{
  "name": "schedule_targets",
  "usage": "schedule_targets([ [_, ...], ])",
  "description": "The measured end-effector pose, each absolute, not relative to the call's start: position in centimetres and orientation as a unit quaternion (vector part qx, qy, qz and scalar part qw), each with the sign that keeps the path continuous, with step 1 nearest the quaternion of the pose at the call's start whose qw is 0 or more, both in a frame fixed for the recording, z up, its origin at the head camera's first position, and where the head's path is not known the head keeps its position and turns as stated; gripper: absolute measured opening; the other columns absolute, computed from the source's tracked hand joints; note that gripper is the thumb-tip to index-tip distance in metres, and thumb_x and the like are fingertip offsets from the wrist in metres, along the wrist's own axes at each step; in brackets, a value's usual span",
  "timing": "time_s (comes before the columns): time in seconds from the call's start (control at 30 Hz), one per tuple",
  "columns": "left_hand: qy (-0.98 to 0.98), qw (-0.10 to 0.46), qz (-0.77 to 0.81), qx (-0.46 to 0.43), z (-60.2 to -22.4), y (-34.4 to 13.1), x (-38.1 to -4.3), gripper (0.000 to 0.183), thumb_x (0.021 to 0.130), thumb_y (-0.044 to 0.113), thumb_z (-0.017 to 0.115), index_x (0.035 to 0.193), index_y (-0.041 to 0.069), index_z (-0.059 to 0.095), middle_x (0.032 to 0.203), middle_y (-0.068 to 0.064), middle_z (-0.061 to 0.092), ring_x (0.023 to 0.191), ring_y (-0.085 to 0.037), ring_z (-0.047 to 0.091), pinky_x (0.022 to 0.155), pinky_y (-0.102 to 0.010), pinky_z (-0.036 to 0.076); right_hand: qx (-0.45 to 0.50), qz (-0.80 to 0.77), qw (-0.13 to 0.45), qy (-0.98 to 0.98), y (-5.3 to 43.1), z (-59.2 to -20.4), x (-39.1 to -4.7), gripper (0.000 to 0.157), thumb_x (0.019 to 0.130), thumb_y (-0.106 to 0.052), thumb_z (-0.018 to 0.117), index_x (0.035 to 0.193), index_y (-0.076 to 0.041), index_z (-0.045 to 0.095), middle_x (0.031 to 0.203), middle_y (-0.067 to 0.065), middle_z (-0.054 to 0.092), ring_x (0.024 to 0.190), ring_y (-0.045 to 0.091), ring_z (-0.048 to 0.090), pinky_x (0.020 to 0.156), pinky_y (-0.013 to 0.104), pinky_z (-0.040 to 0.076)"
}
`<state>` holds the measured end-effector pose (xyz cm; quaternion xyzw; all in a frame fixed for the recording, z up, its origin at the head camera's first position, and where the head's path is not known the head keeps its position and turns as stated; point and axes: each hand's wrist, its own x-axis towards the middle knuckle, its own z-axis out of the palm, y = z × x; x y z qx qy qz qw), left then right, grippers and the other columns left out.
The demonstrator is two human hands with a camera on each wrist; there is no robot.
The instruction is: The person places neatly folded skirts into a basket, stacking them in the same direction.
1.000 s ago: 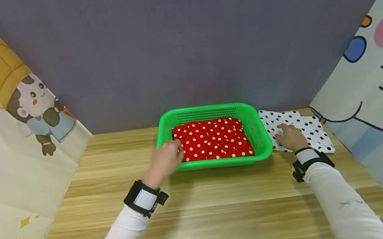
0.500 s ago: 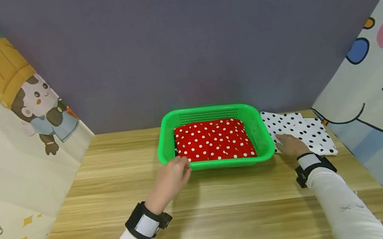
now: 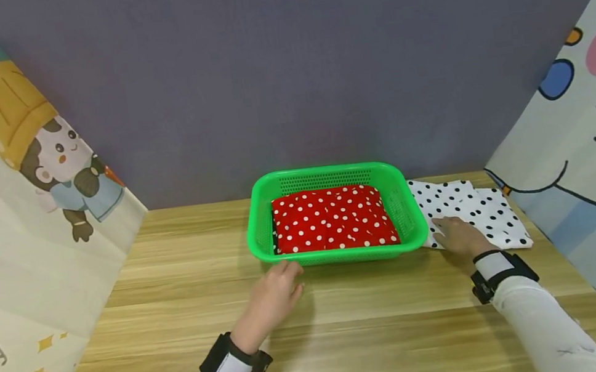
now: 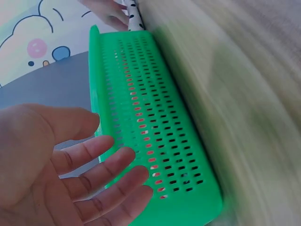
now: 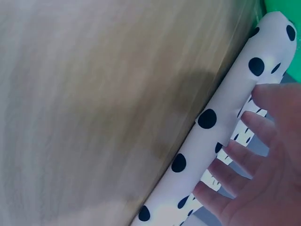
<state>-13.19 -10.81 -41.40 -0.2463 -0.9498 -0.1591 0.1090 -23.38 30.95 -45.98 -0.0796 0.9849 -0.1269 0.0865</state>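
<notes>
A green plastic basket [image 3: 403, 210] with perforated sides stands on the table. Inside it lies a folded red cloth with white dots [image 3: 332, 219]. My left hand [image 3: 273, 301] is just in front of the basket's near left corner; the left wrist view shows its fingers spread, loosely bent and holding nothing. Right of the basket lies a folded white cloth with black dots [image 3: 453, 198]. Over its near part is my right hand [image 3: 462, 237], its fingertips touching the cloth. In the right wrist view those fingers [image 5: 244, 157] are extended along the cloth's near fold [image 5: 207, 132].
The wooden table [image 3: 184, 256] meets a dark grey wall [image 3: 284, 76] behind the basket. Printed curtains hang at both sides; the right curtain [image 3: 569, 165] comes close to the white cloth. Something dark [image 3: 274, 235] shows beneath the red cloth's left edge.
My left hand has moved from over the basket's near left rim toward me, its fingers loosening. My right hand and the white dotted cloth have shifted slightly toward me.
</notes>
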Motion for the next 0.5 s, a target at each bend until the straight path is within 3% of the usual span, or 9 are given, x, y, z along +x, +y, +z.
schedule_targets([
  [0.23, -0.951, 0.091, -0.150, -0.255, -42.2, -10.6, -12.8, 0.024, 0.079, 0.015, 0.067, 0.102, 0.009, 0.063, 0.095, -0.004, 0.061, 0.085, -0.019, 0.059, 0.064, -0.028, 0.051, -0.055, -0.110, 0.104, 0.987, 30.9, -45.7, -22.0, 0.056, 0.092, -0.028, 0.046, 0.134, 0.008, 0.037, 0.130, 0.039, 0.034, 0.116, 0.054, 0.037, 0.092, 0.062, 0.035],
  [0.5, -0.950, 0.070, -0.148, -0.266, -42.6, -10.3, -12.4, 0.038, 0.079, 0.017, 0.070, 0.114, 0.007, 0.058, 0.105, -0.007, 0.059, 0.093, -0.022, 0.058, 0.072, -0.034, 0.053, -0.067, -0.075, 0.094, 0.990, 30.9, -45.7, -19.6, 0.059, 0.089, -0.029, 0.052, 0.131, 0.010, 0.040, 0.120, 0.038, 0.041, 0.099, 0.052, 0.050, 0.081, 0.058, 0.043],
])
